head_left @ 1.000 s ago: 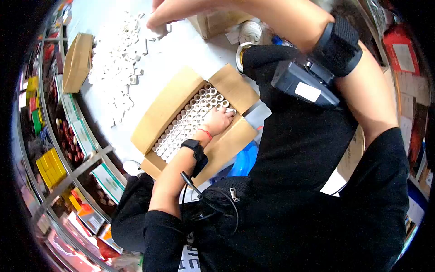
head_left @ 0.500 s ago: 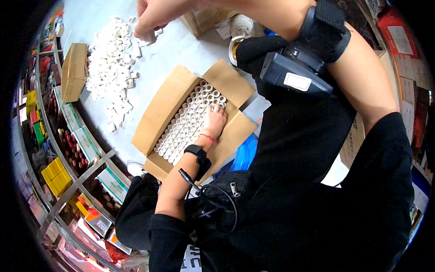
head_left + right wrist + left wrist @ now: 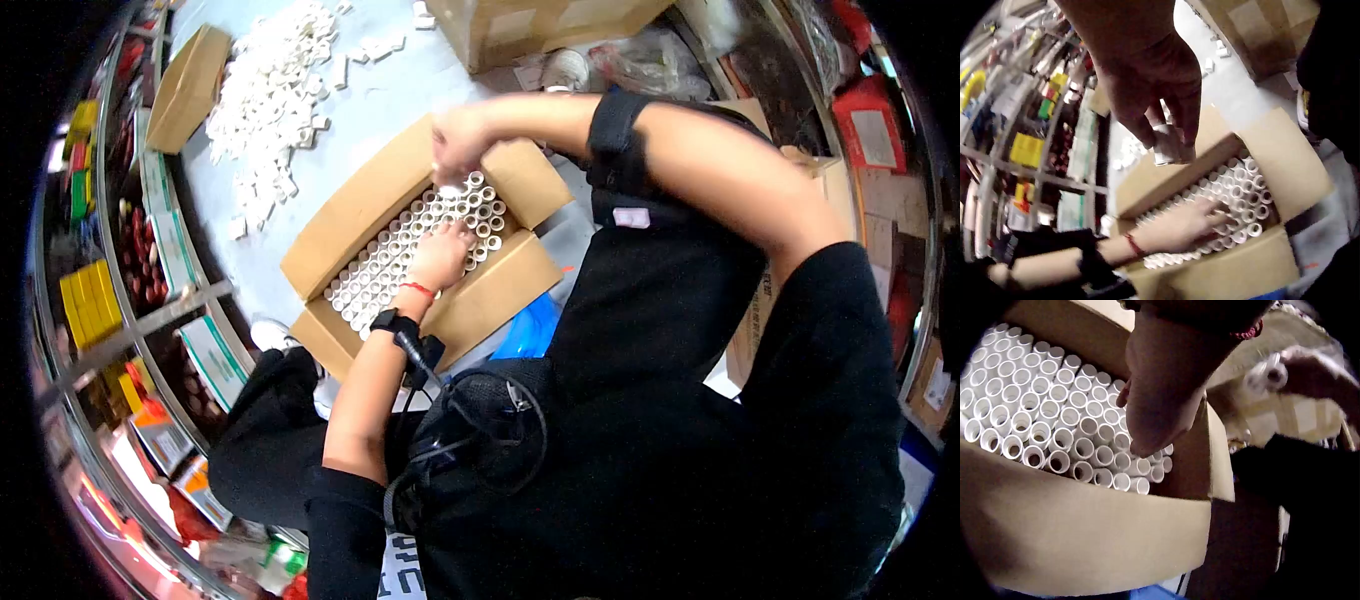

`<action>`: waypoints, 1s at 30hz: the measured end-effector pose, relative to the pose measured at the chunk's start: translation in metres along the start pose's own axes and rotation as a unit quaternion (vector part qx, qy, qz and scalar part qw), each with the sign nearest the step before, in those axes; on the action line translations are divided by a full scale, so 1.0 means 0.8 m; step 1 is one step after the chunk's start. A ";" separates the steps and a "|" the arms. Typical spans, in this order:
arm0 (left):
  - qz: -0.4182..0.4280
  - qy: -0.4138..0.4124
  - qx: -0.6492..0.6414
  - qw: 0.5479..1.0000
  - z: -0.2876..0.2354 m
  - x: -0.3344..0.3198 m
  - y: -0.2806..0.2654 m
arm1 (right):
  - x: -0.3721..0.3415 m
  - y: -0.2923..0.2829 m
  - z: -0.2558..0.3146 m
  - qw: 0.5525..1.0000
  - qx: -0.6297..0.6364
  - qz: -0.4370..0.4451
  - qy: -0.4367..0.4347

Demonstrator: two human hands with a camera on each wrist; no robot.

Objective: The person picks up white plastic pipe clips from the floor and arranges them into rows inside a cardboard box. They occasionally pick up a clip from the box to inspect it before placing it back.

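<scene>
An open cardboard box (image 3: 505,262) holds rows of short white plastic pipe fittings (image 3: 1060,441), standing on end with their round openings up. My left hand (image 3: 442,254) rests over the fittings, its fingers fairly straight and touching the tops in the right wrist view. My right hand (image 3: 1159,87) is above the far edge of the box, thumb and fingers pinching white pipe fittings (image 3: 1167,145). In the head view this hand is blurred.
Loose white fittings (image 3: 275,85) lie heaped on the grey floor beyond the box. A small cardboard box (image 3: 188,90) stands left of the heap, a larger carton (image 3: 550,30) at the back. Stocked shelves (image 3: 150,330) line the left side.
My right hand has come from beside the floor heap back to the box with fittings in its grip. My left hand has shifted slightly left over the rows.
</scene>
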State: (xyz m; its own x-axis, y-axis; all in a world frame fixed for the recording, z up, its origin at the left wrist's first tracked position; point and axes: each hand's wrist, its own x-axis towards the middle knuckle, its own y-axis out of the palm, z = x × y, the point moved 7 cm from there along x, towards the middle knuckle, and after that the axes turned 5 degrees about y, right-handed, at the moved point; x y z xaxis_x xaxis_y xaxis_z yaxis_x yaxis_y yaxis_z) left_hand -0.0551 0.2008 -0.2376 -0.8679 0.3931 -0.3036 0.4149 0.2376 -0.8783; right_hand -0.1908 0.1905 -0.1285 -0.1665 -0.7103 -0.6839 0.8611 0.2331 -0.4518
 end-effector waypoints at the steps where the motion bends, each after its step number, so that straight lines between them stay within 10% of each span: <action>1: -0.017 -0.018 -0.029 0.999 0.012 -0.008 0.001 | 0.008 0.024 -0.007 0.999 -0.045 -0.002 0.010; 9: -0.144 -0.133 -0.155 0.968 0.080 -0.089 0.012 | 0.040 0.163 -0.064 0.931 -0.362 -0.030 0.038; 30: -0.199 -0.206 -0.211 0.935 0.096 -0.143 0.059 | 0.041 0.195 -0.097 0.860 -0.504 0.067 0.041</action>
State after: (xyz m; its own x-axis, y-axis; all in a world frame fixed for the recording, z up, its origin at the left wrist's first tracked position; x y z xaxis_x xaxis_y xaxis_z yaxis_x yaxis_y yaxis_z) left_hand 0.0431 0.0988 -0.2727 -0.9719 -0.1554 -0.1766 0.0324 0.6551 -0.7549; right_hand -0.0989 0.2553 -0.2658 -0.1671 -0.5925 -0.7880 0.0272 0.7962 -0.6045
